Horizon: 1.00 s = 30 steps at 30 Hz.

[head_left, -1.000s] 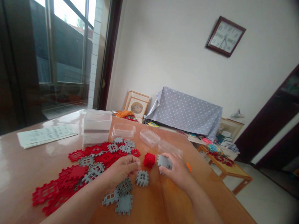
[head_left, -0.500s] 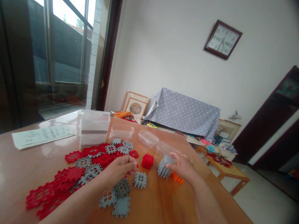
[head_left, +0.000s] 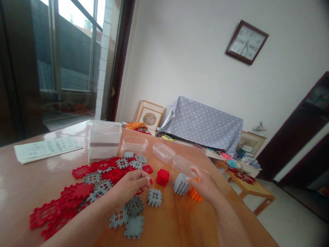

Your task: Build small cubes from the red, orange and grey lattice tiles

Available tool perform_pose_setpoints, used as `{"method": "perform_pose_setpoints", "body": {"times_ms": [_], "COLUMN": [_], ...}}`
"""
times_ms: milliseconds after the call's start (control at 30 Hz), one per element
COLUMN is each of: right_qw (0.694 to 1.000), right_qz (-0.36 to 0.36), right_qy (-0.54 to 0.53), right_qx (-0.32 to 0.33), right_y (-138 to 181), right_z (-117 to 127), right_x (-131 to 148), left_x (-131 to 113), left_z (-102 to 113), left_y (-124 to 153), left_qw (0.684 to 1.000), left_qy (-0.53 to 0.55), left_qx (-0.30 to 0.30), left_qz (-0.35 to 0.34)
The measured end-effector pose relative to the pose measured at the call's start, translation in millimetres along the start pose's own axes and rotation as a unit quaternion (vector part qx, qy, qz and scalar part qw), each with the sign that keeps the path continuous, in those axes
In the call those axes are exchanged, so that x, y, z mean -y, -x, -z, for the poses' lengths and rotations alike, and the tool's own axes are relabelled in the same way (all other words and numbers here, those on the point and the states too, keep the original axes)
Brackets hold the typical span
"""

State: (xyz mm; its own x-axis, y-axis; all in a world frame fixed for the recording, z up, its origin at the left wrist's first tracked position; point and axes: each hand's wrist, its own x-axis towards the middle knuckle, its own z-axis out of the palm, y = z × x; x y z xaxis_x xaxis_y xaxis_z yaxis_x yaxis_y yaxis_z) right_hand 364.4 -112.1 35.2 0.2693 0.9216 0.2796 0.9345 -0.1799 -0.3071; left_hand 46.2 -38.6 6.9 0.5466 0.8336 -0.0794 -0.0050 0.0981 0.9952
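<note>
Tabletop stretches from orange pieces to right edge.

- Pale wall with 1 square, dark-framed clock.
- Large window at left, bright daylight behind it, dark frame alongside.
- Polished wooden table, glossy towards the window.
- Grey polka-dot cloth draped by the wall.
- Low wooden bench on pale floor.
- Dark furniture at right.
</note>
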Motion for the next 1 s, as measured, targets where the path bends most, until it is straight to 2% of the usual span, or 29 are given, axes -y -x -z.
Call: {"method": "perform_pose_setpoints", "body": {"times_ms": [467,1000], "right_qw": [0.998,0.998], "right_qz": [0.034,0.031], "right_qy": [0.007,0.006], "right_qx": [0.05,0.058], "right_y": [2,1], "right_z": [-13,-17], "right_x": [9,10], "left_x": [3,4], "left_z": [2,2], "left_y": [-2,-4], "left_qw": [1.0,1.0], "left_qy": [-0.002,0.0], "left_qx": [-0.001,-0.002], "left_qz": [-0.018,-0.014]}}
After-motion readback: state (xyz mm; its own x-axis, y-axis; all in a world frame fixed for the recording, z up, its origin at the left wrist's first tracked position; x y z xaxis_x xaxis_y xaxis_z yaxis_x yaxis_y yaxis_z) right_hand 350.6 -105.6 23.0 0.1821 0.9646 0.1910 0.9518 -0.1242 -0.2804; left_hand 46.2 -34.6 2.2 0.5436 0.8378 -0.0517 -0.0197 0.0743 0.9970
